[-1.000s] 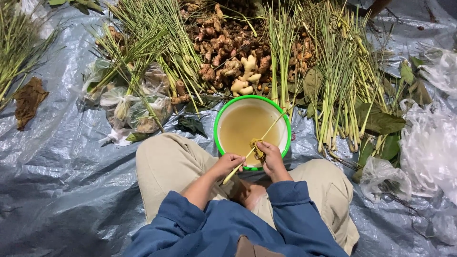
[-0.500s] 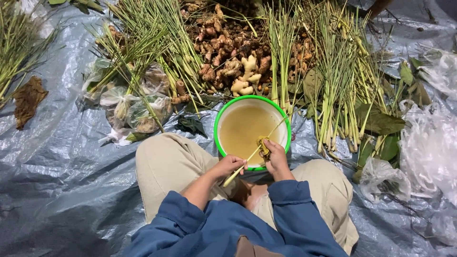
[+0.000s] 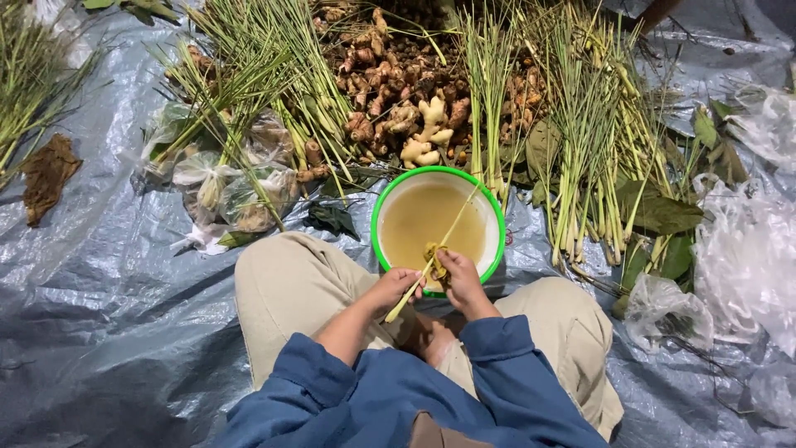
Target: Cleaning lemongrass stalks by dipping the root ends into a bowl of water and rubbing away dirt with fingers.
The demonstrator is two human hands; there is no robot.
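Observation:
I sit cross-legged on a grey plastic sheet point(image 3: 108, 299). A green-rimmed white bowl point(image 3: 489, 217) of cloudy yellowish water stands in front of my knees. Over its near edge, my left hand point(image 3: 394, 286) grips the lower end of a long thin lemongrass stalk point(image 3: 454, 226) that slants up across the bowl. My right hand point(image 3: 460, 278) pinches a small yellow-green scrubbing pad point(image 3: 433, 255) against the stalk. Both hands are close together, almost touching.
Bundles of lemongrass point(image 3: 580, 141) and a heap of ginger roots point(image 3: 406, 99) lie beyond the bowl. Filled plastic bags point(image 3: 224, 182) sit at the left, crumpled clear bags point(image 3: 746, 241) at the right. A dry brown leaf point(image 3: 46, 174) lies far left.
My right hand has slid slightly down the stalk toward my left hand. The stalk and bowl stay where they were.

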